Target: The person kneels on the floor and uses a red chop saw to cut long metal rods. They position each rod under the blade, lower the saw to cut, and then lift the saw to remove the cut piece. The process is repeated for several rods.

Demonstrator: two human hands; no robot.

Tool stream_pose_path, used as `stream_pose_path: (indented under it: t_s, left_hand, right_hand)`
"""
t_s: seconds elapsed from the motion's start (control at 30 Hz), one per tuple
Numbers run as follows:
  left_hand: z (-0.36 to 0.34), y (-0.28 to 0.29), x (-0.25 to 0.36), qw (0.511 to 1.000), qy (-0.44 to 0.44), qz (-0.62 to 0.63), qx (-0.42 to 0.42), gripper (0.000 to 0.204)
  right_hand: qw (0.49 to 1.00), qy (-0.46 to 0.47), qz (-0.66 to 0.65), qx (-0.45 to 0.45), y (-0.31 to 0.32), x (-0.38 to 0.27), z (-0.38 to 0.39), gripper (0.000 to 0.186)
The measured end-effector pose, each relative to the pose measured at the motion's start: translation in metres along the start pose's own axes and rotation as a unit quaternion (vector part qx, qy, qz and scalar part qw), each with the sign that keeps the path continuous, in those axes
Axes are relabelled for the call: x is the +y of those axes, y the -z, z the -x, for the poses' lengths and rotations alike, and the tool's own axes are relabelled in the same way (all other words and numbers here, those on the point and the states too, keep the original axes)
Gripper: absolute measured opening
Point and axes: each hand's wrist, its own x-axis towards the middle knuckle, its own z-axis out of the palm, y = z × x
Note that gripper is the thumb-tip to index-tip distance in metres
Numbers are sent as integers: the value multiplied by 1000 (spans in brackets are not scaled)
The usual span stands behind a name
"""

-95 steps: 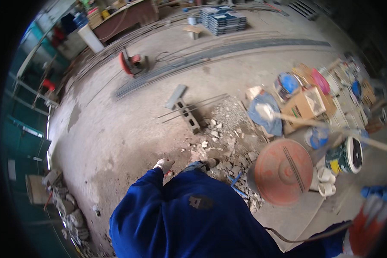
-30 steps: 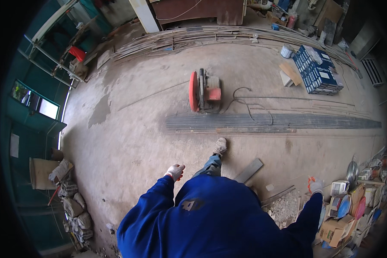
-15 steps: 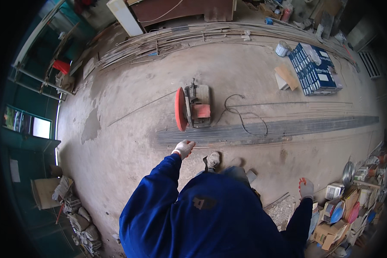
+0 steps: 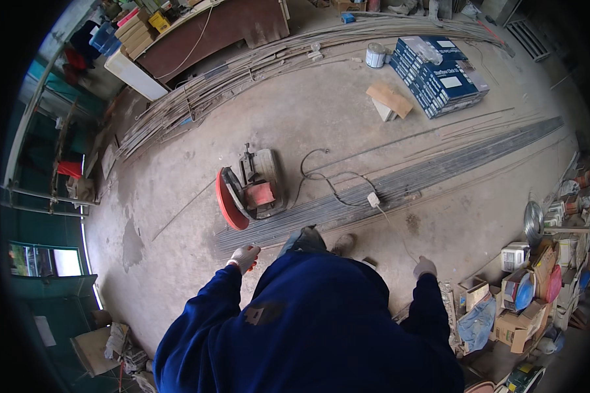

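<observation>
My right hand (image 4: 425, 266), in a whitish work glove, is closed at the end of a thin pale cord (image 4: 393, 226). The cord runs to a small white socket block (image 4: 373, 200) at the near side of long dark metal bars (image 4: 426, 170). My left hand (image 4: 244, 257), gloved in white with orange on the fingers, hangs with curled fingers just short of the bars' left end; I see nothing in it. Beyond it stands a cut-off saw (image 4: 263, 164) with a red guard (image 4: 228, 200). Its black cable (image 4: 308, 175) curls across the floor toward the socket block.
Blue-and-white boxes (image 4: 436, 82) are stacked at the far right, beside a tin (image 4: 375, 56) and a cardboard piece (image 4: 390, 98). Long thin rods (image 4: 223, 82) lie along the back. Cartons (image 4: 518, 327) and a wire coil (image 4: 533, 219) crowd the right side.
The view has turned and shifted, so the saw sits farther left. The white socket block and pale cord now show between the bars and my right hand. My right hand has moved inward.
</observation>
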Motion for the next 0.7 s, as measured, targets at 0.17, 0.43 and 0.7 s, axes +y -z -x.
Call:
stream_pose_path:
  t_s: [0.17,0.43,0.7]
  left_hand:
    - [10,15,44,999,-15,-18,28,33]
    - [-16,15,127,995,-49,-66,54,40]
    - [-160,33,201,998,-20,-53,15,37]
  right_hand:
    - [996,-54,-51,-42,-56,20,2,47]
    - [963,62,169,-199,-124,79,-47,40]
    - [927,-50,-366,-65,-3,-82,-79,37]
